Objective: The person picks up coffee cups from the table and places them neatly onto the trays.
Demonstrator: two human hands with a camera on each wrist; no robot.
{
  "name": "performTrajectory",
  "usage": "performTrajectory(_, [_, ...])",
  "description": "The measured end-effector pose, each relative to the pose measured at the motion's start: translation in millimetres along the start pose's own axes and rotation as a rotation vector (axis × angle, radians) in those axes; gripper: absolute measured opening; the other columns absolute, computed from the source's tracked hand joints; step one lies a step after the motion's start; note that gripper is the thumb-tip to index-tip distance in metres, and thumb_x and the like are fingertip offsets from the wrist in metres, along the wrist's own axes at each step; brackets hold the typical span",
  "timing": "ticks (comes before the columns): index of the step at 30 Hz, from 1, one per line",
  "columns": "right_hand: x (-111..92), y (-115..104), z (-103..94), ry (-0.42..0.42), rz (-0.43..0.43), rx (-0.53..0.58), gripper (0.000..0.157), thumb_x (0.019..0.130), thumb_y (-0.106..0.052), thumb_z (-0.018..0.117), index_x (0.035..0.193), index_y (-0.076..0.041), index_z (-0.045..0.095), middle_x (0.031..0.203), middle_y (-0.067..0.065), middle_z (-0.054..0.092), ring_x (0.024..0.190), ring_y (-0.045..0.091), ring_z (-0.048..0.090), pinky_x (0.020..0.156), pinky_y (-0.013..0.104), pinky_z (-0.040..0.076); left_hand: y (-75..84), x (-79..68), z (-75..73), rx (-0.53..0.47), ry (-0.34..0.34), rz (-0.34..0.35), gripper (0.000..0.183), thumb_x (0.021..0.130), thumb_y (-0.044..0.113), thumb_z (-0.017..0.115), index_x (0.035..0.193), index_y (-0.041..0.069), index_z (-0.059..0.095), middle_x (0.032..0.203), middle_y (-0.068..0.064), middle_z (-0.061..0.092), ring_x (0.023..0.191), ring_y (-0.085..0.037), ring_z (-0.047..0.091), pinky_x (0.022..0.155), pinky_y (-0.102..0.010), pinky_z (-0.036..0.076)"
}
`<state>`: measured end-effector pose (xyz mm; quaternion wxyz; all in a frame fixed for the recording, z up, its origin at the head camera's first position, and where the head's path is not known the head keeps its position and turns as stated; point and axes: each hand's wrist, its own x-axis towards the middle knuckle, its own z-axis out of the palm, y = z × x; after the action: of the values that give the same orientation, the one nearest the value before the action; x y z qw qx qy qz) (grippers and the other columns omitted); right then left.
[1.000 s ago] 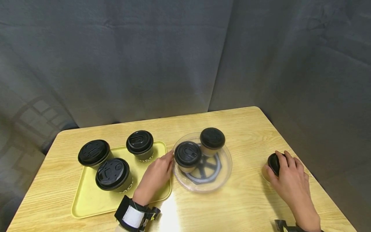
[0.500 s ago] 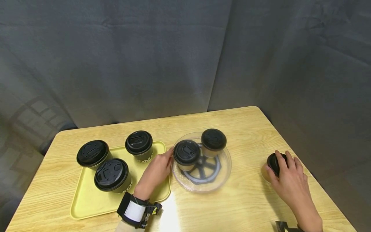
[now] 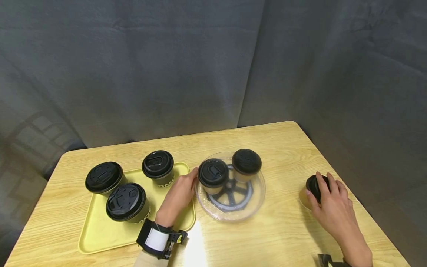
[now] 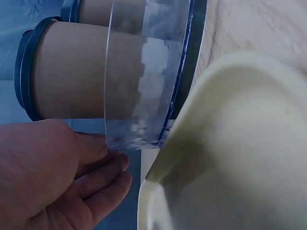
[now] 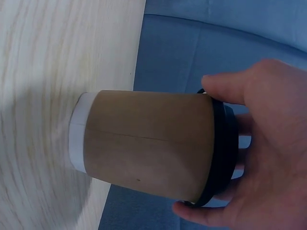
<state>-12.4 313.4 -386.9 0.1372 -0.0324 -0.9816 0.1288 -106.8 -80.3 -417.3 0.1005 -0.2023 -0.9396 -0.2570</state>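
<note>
A clear round turntable carries two lidded paper coffee cups, one at the left and one at the back right. My left hand reaches across the yellow tray and pinches the turntable's left rim; in the left wrist view the thumb and curled fingers meet at its clear wall, below a brown cup. At the table's right, my right hand grips another paper coffee cup from above, fingers and thumb around its black lid. That cup stands upright on the table.
A yellow tray lies left of the turntable, its edge close to the rim. Three black-lidded cups stand on it: back left, front and back right. Grey curtains hang behind the wooden table.
The turntable has turned slightly clockwise: its left cup moved back and its back-right cup moved right. My left hand followed the rim slightly backward. My right hand still grips its cup.
</note>
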Motion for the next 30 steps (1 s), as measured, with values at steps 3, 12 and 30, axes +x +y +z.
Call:
performTrajectory(3, [0.6,0.0,-0.2,0.016,-0.004,0.006,0.061,0.098,-0.029,0.056,0.148,-0.001,0.034,0.143,0.039,0.034,0.121,0.063,0.033,0.075,0.081,0.032,-0.9,1.1,0.4,-0.002,-0.005,-0.002,0.022,0.099,0.011,0.053,0.120,0.008,0.061,0.089,-0.019,0.073,0.084,-0.033,0.073,0.067,-0.045,0.058])
performTrajectory(12, [2.6,-2.7,-3.0,0.046,-0.008,0.014,0.060,0.096,-0.032,0.059,0.142,0.001,0.041,0.140,0.037,0.040,0.119,0.061,0.036,0.076,0.079,0.032,-1.0,1.9,0.2,-0.007,-0.008,-0.014,0.022,0.100,0.011,0.052,0.120,0.015,0.061,0.092,-0.018,0.074,0.084,-0.034,0.072,0.069,-0.046,0.058])
performTrajectory(30, [-2.3,-60.8,-29.3,0.222,-0.165,0.146,0.064,0.080,-0.028,0.078,0.135,-0.008,0.053,0.135,0.020,0.052,0.118,0.047,0.045,0.087,0.062,0.037,-2.3,2.8,1.9,-0.006,0.000,0.019,0.027,0.100,0.009,0.051,0.125,0.015,0.060,0.099,-0.018,0.074,0.088,-0.033,0.072,0.072,-0.045,0.058])
